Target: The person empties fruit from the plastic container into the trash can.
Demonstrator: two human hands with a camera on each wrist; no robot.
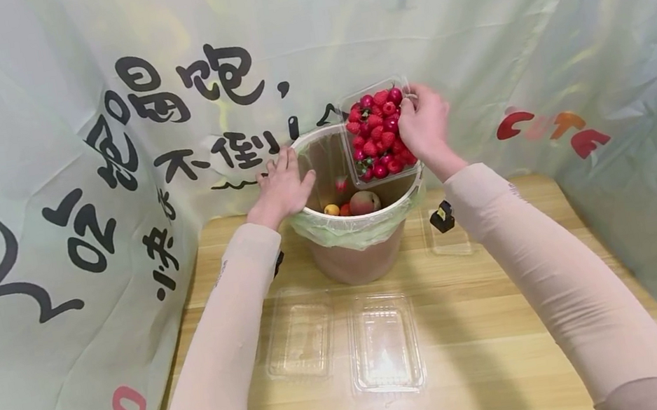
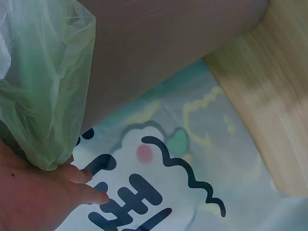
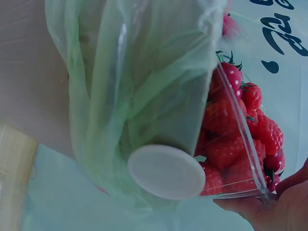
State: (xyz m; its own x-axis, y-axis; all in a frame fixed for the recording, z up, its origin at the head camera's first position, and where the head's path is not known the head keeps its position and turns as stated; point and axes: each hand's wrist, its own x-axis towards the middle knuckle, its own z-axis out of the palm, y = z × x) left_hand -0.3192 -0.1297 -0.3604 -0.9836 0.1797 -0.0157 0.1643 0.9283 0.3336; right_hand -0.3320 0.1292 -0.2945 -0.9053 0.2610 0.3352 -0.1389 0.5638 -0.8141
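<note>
My right hand (image 1: 426, 121) grips the right edge of a clear plastic container (image 1: 351, 159) full of red raspberries and small round red fruits (image 1: 377, 132). The container is tilted over a bin (image 1: 358, 257) lined with a light green bag (image 1: 333, 233). Below it, a blurred red fruit (image 1: 341, 183) shows inside the bin. A peach (image 1: 364, 202) and a small yellow fruit (image 1: 331, 209) lie in the bin too. On the bin's left rim rests my left hand (image 1: 281, 187), fingers extended. In the right wrist view, the bag and a white oval piece (image 3: 166, 172) partly hide the fruit.
Two clear plastic trays, a left one (image 1: 300, 340) and a right one (image 1: 384, 345), lie on the wooden table (image 1: 484, 352) in front of the bin. Another clear tray (image 1: 450, 243) lies right of it. Printed cloth (image 1: 469, 35) encloses the back and sides.
</note>
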